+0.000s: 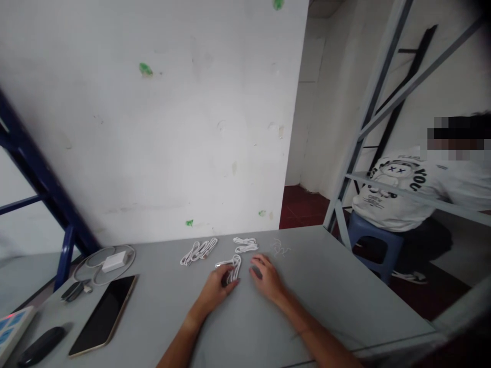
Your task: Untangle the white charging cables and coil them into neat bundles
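A folded white cable [236,266] lies on the grey table in front of me. My left hand [218,287] is at its near end, with thumb and fingers curled round part of the loops. To the right, my right hand [267,278] rests at the tabletop with curved fingers and thumb apart, holding nothing. Just beyond the hands lies another coiled white cable [245,244]. A larger bundle of white cable [198,251] sits farther left. Several thin white twist ties or strings [281,249] are scattered beyond my right hand.
On the left are a smartphone [104,314], a white charger [115,261] with its looped cord, a black mouse-like object [42,346] and a keypad device [13,327]. A white wall [172,128] stands behind the table. Beyond metal posts, a person sits on a blue stool [374,243].
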Demonstrator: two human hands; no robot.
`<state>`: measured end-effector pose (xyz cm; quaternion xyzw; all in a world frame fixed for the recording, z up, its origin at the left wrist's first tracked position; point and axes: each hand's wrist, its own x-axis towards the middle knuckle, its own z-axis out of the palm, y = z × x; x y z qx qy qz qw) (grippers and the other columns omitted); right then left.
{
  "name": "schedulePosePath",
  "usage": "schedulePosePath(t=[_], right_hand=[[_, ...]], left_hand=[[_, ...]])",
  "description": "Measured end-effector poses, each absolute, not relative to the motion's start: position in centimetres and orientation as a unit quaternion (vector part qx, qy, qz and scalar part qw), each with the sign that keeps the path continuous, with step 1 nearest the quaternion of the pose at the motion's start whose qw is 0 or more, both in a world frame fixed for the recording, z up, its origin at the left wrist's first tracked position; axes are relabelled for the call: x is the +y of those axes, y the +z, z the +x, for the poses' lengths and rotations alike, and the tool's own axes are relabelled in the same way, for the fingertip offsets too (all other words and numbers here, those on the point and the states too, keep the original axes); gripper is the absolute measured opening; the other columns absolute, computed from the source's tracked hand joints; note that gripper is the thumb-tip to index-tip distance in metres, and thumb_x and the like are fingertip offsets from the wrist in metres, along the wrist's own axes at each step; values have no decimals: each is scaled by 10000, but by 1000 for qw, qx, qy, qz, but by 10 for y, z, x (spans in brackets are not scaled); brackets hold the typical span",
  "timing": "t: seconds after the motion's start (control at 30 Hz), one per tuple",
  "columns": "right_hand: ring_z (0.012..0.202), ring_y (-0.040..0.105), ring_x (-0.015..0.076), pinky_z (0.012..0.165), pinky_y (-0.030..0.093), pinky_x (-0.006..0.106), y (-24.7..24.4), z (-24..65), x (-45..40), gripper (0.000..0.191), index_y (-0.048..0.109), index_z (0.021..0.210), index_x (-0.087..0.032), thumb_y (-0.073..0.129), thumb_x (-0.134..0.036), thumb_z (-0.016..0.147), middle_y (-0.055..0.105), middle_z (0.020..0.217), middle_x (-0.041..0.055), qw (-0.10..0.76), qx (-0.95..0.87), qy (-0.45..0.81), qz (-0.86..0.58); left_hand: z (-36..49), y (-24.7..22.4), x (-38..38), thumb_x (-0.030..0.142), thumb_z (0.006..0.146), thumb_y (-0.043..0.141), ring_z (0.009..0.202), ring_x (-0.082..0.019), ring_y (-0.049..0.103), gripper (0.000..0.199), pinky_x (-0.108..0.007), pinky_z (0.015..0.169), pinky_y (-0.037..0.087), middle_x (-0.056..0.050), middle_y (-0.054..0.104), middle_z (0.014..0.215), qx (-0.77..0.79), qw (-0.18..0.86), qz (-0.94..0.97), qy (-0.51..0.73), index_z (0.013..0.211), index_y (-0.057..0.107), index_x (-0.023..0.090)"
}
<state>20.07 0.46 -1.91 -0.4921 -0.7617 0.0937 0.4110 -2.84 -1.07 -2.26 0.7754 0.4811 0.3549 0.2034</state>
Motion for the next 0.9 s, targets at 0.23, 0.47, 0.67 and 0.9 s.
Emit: schedulePosePath(t=[0.23,0.47,0.67,0.9], right_hand=[[1130,548,231,980,427,347,-5,200,-22,434,569,1151,-327,510,-131,769,601,1210,20,316,-838,157,-416],[1117,566,246,981,426,387,-8,205,-13,377,615,1083,-285,530,-121,755,613,1209,45,353,-811,183,-429],[1191,515,307,1022,381,453,-12,233,-9,471,562,1196,-219,607,-410,767,563,1298,125,319,-795,157,-492],[1356,306,312,1116,226,474,-8,254,-24,744,355,1363,-257,586,-570,728,365,1470,89,207,-843,130,-480]], left_hand=[[-22,-15,-17,525,892,695,852,-219,718,409,-358,807,591,-86,774,955,391,443,721,362,1099,697,173],[-33,-15,-10,403,955,592,1106,-283,676,280,-476,1023,530,-129,747,1162,462,182,797,344,1087,735,202],[-28,-17,-24,398,924,681,1294,-304,619,381,-495,1124,487,-132,696,1356,422,139,852,276,1264,697,228],[-40,-19,-32,620,879,700,1440,-359,510,754,-555,1197,425,-156,547,1556,416,89,881,207,1506,557,226]])
